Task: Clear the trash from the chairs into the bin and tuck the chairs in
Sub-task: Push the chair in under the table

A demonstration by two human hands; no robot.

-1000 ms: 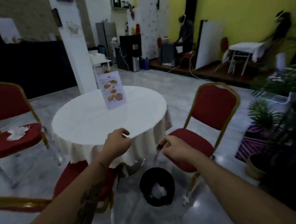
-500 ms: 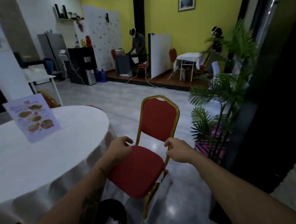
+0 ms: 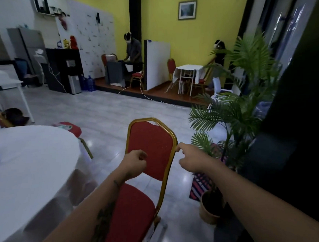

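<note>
A red chair with a gold frame (image 3: 151, 139) stands in front of me, its bare seat turned toward the white-clothed round table (image 3: 30, 161) on the left. My left hand (image 3: 136, 163) is a loose fist in front of the backrest and holds nothing. My right hand (image 3: 190, 157) has its fingers curled, the fingertips touching the right edge of the backrest frame. A second red chair (image 3: 74, 130) shows beyond the table, with a pale piece of trash (image 3: 64, 126) on its seat. The bin is out of view.
A potted palm (image 3: 236, 109) in a tan pot (image 3: 209, 211) stands close on the right, on a striped rug (image 3: 200, 184). Dark wall at far right. Open tiled floor beyond the chair. Two people work at the far yellow wall.
The view swung right and upward; the bin and menu card left the frame. Both hands rose from above the seat to the chair's backrest.
</note>
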